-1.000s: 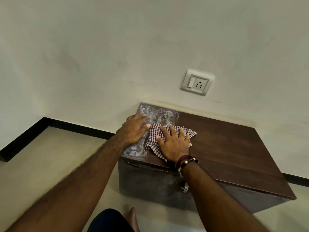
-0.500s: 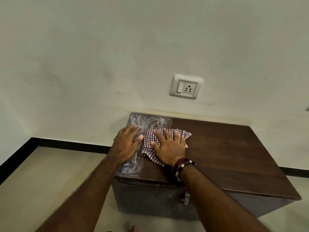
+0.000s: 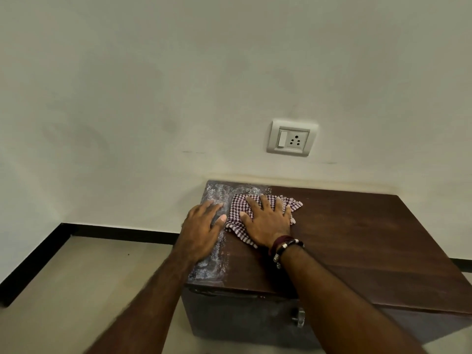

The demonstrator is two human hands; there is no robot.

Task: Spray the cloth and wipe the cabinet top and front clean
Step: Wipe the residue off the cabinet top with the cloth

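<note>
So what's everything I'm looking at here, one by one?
cabinet: one, dark brown wood, against the wall; dusty white strip along its left top
cloth: one, maroon-and-white checked, on the cabinet top near the dusty strip
cabinet handle: one, metal, on the front
wall socket: one, white, above the cabinet
skirting: black, along the wall base
bracelets: dark red and beaded, right wrist
left hand: flat on the dusty strip
right hand: flat, pressing the cloth

A home room: plain wall (image 3: 153, 85), wall socket (image 3: 292, 137), low wooden cabinet (image 3: 370, 238).
</note>
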